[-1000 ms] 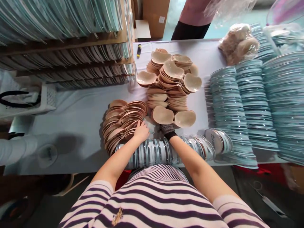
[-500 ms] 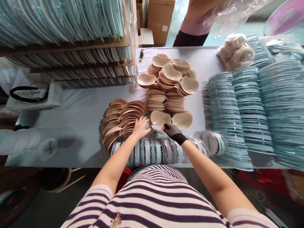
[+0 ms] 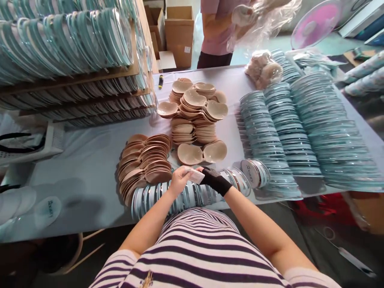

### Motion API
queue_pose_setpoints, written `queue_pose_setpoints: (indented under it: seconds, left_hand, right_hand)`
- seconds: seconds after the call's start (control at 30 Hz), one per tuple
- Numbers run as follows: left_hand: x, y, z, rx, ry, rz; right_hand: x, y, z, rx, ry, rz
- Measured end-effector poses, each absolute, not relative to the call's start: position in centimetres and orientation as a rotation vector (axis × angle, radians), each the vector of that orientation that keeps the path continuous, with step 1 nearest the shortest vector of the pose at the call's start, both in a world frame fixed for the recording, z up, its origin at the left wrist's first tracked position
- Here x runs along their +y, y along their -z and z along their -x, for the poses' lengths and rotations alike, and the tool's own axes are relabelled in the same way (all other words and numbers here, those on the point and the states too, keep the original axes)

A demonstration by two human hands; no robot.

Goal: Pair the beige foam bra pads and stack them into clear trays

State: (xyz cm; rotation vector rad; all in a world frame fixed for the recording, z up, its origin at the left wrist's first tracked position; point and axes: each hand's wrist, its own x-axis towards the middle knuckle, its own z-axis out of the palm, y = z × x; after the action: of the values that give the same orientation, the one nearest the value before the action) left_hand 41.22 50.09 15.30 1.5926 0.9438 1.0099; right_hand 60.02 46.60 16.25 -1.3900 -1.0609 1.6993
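A small white packet (image 3: 195, 176) is held between my two hands, above the row of clear round plastic cases (image 3: 187, 196) along the table's near edge. My left hand (image 3: 180, 178), bare, pinches its left end. On my right hand (image 3: 208, 176) is a dark fingerless glove; its fingers close on the packet's right side. Just beyond my hands lies a pair of beige bra cups (image 3: 190, 154) joined in the middle, hollow side up. Several nested bra cups (image 3: 157, 160) are stacked at the left, and another pile of bra cups (image 3: 195, 98) stands farther back.
Tall stacks of clear cases (image 3: 267, 140) fill the right side of the white table (image 3: 90, 160). A wooden rack (image 3: 120, 76) loaded with cases stands back left, near a white basket (image 3: 54, 140). Across the table, a person (image 3: 220, 36) handles clear plastic film. A yellow-black tool (image 3: 161, 81) lies nearby.
My left hand has moved from beside the stacked cups to the white packet and closed on it. My right hand has drawn slightly nearer with the packet. The view has shifted.
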Motion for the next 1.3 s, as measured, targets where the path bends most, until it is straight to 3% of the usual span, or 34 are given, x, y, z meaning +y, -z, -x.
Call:
queue_pose_setpoints:
  seconds: [0.1, 0.3, 0.43, 0.57, 0.73, 0.97, 1.3]
  left_hand:
    - [50.3, -13.8, -40.7, 1.149, -0.847, -1.613]
    - [54.7, -11.6, -41.4, 1.499, 0.086, -2.007]
    - [56.4, -12.1, -41.6, 1.474, 0.329, -2.066]
    - [56.8, -14.7, -40.4, 1.547, 0.346, -2.114]
    - [58.1, -16.9, -42.8, 1.345, -0.007, -2.289]
    - [61.3, -14.7, -51.0, 1.108, -0.089, -2.585]
    - [60.2, -12.5, -49.9, 1.116, -0.026, -2.683]
  right_hand:
    - [46.4, -15.9, -60.7, -1.338, -1.522, 1.518]
    - [52.0, -17.0, -66.5, -2.082, -0.473, 2.205]
    - [55.5, -16.5, -68.9, -2.415, -0.209, 2.099]
    - [57.0, -15.4, -69.1, -2.565, -0.187, 1.938]
    - [55.6, -14.6, -69.2, -2.447, -0.213, 1.918]
    - [56.6, -15.8, -68.4, -2.508, -0.199, 2.035]
    - [57.8, -16.1, -65.8, -2.558, -0.476, 2.062]
